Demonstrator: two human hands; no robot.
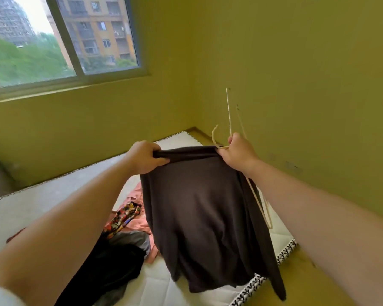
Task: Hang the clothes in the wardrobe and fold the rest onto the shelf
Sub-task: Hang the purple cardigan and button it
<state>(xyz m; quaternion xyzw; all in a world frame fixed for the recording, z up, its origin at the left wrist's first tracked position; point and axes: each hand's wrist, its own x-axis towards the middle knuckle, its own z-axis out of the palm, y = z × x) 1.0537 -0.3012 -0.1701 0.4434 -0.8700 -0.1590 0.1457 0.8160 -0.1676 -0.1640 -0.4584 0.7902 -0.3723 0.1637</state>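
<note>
1. The room had yellow-green walls, a window point(60, 40) on the left, and a bare white mattress point(42, 202) lying low in the corner.
2. A dark brown top point(199, 213) hung in the air over the mattress, held up by its upper edge between both hands, its lower part drooping toward the mattress edge.
3. The left hand point(145, 156) had its fingers curled and pressed together, pinching a bunched fold of the top's upper edge.
4. The right hand point(238, 152) gripped the other end of that edge and, in the same closed grasp, a thin cream hanger point(230, 120), which stuck up above the fist and trailed down beside the cloth.
5. More clothes lay heaped on the mattress below: a pink garment point(139, 224), a patterned piece point(123, 215), and dark clothes point(111, 266).
6. The hanger looked not yet inside the top, as far as could be told.
7. Risks, as I judged them: with one fist holding both cloth and hanger, loosening it to thread the hanger could drop either one; the thin wire might snag the knit; the trailing hem could drag over the heap.
</note>
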